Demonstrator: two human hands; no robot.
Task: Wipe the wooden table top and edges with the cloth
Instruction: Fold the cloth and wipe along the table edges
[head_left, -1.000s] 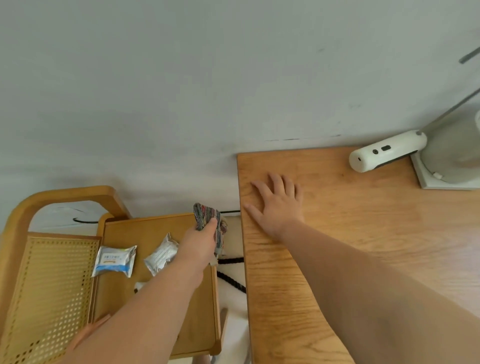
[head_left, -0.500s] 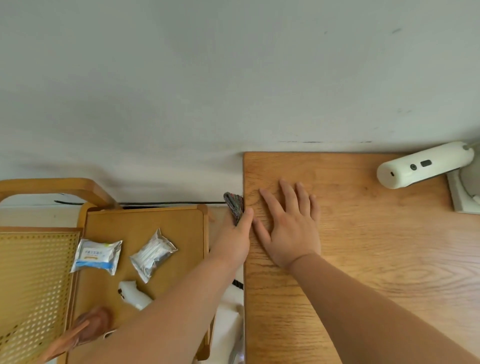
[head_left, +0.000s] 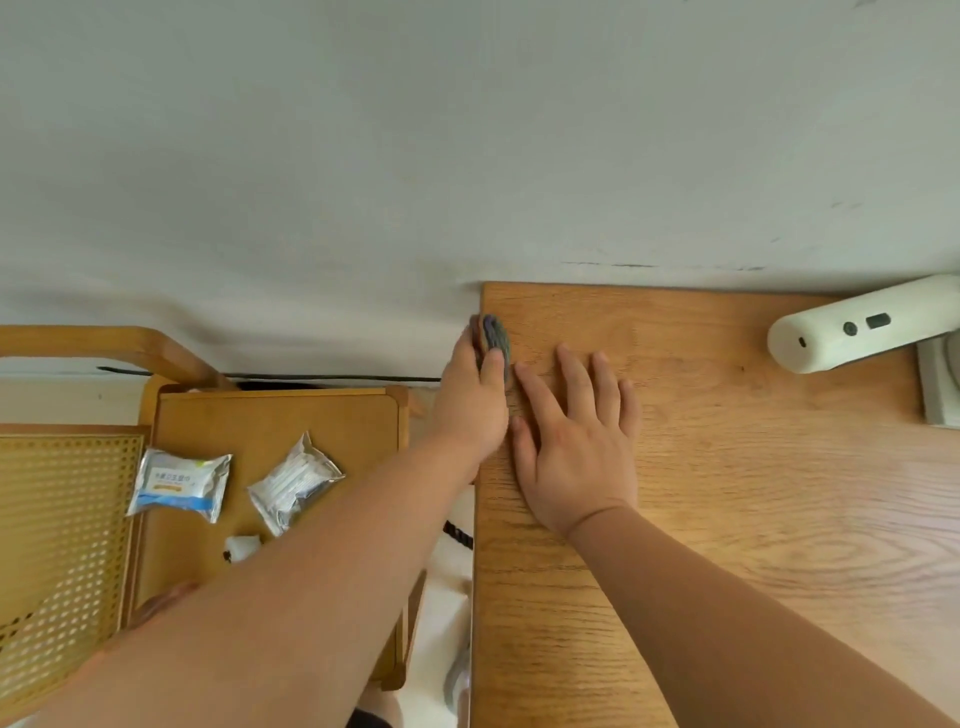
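Left hand (head_left: 470, 405) grips the cloth (head_left: 493, 335) against the worktop's (head_left: 727, 519) far left edge; right hand (head_left: 576, 447) lies flat, open; most wiping seemingly remains.

cloth (head_left: 494, 336) at table (head_left: 727, 519) left edge, packets (head_left: 234, 483) left
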